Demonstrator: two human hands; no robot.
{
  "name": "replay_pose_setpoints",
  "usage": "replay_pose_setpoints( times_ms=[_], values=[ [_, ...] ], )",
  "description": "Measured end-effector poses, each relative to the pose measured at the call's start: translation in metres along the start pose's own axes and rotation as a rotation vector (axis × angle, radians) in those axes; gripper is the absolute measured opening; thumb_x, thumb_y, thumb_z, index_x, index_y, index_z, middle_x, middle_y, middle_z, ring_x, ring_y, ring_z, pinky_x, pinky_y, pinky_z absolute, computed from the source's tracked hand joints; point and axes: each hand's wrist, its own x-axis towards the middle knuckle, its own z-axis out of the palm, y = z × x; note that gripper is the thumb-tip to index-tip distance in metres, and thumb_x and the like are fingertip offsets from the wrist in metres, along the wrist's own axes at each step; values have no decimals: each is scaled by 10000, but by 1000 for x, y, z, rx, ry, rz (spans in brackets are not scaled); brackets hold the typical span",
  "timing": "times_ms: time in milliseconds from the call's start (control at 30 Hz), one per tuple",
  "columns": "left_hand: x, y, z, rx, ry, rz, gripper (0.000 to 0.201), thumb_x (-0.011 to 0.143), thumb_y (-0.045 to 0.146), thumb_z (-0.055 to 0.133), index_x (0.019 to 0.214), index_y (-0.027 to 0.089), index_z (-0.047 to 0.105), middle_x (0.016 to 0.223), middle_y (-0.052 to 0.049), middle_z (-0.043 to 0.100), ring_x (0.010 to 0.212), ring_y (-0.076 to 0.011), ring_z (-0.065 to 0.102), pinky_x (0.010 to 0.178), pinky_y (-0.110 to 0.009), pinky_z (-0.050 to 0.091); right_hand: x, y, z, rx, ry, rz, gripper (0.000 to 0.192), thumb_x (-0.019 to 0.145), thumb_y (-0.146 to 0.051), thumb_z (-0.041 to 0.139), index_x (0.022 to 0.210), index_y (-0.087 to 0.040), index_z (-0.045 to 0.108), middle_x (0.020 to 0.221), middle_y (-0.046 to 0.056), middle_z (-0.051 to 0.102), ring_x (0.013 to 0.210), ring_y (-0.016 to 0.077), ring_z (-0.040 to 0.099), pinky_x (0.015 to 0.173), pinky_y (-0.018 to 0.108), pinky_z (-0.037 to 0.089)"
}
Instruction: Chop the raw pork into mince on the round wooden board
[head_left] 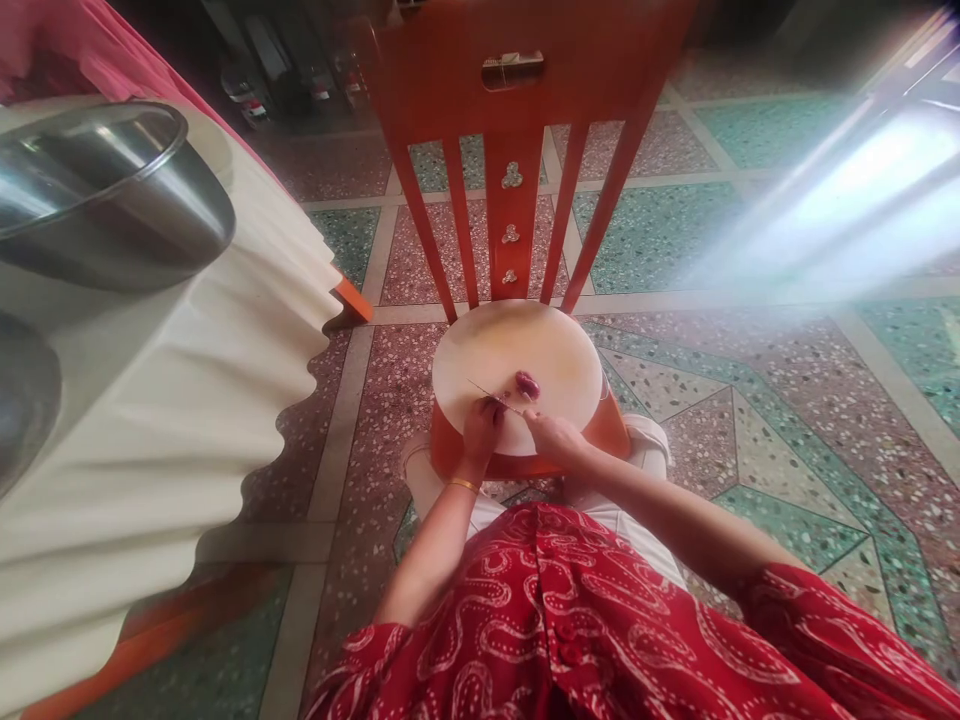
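Note:
A thin-bladed knife (498, 399) is in my right hand (556, 438), closed around its handle. Its blade slants up and left, past the fingertips of my left hand (484, 425). Those fingers are bent and pressed together over a small purplish-red piece (502, 398), mostly hidden by the blade and the fingers. Just beyond the knife, a larger purplish-red chunk, possibly onion (527, 384), lies loose. Both hands rest at the near part of a round, pale cutting board (517, 335) with a yellowish stain.
The board sits on the seat of an orange-red wooden chair (512, 215), its slatted back rising behind. A table with a cream cloth (247, 350) stands at left, bearing a large steel bowl (150, 220). Speckled floor tiles (660, 235) surround the chair, with glare at right.

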Motion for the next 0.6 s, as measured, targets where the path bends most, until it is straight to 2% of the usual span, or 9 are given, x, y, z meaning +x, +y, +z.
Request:
replay_pose_setpoints(
  times_ms=[100, 200, 267, 367, 433, 533, 600],
  values=[
    [1, -3, 3, 44, -18, 6, 168, 891, 152, 531, 1008, 146, 651, 940, -112, 650, 917, -233, 593, 820, -377, 509, 19, -11, -5, 20, 31, -30, 510, 940, -156, 327, 1445, -208, 280, 1021, 139, 666, 906, 235, 670, 733, 307, 497],
    [2, -4, 2, 84, -49, 50, 208, 888, 111, 497, 1031, 147, 645, 953, -117, 658, 924, -239, 599, 838, -384, 505, 37, -24, -9, 10, 98, -77, 460, 954, -146, 303, 1410, -177, 351, 1083, 160, 649, 957, 223, 653, 816, 315, 479],
    [2, -3, 1, 85, -60, 58, 224, 886, 95, 486, 1035, 148, 645, 953, -116, 661, 922, -237, 599, 845, -381, 501, 39, -26, -9, 3, 114, -86, 470, 948, -128, 310, 1415, -170, 354, 1077, 158, 650, 955, 217, 653, 818, 306, 474],
    [1, -2, -1, 26, -43, 18, 209, 889, 99, 498, 1006, 161, 659, 952, -104, 662, 917, -225, 596, 841, -364, 500, 23, -10, -1, 12, 63, -67, 585, 923, -115, 359, 1487, -205, 233, 988, 123, 671, 877, 208, 670, 707, 265, 483],
    [0, -2, -2, -29, -17, -27, 197, 893, 107, 504, 988, 162, 669, 961, -99, 664, 923, -218, 594, 847, -357, 497, 8, 6, 3, 3, 15, -36, 612, 909, -113, 382, 1494, -188, 220, 897, 105, 677, 803, 206, 675, 643, 248, 472],
    [-1, -2, -3, -108, 3, -62, 179, 898, 134, 518, 977, 159, 677, 982, -87, 667, 926, -207, 594, 858, -354, 492, -7, 21, 3, -33, 42, 14, 592, 901, -101, 369, 1480, -159, 261, 851, 105, 676, 761, 218, 673, 611, 257, 460],
    [-1, 0, -6, -128, 32, -75, 156, 895, 152, 535, 943, 164, 684, 992, -84, 664, 938, -203, 590, 866, -354, 485, -11, 20, 0, -39, 78, 24, 653, 893, -84, 368, 1509, -187, 179, 842, 91, 679, 748, 218, 673, 608, 259, 456]
  ],
)
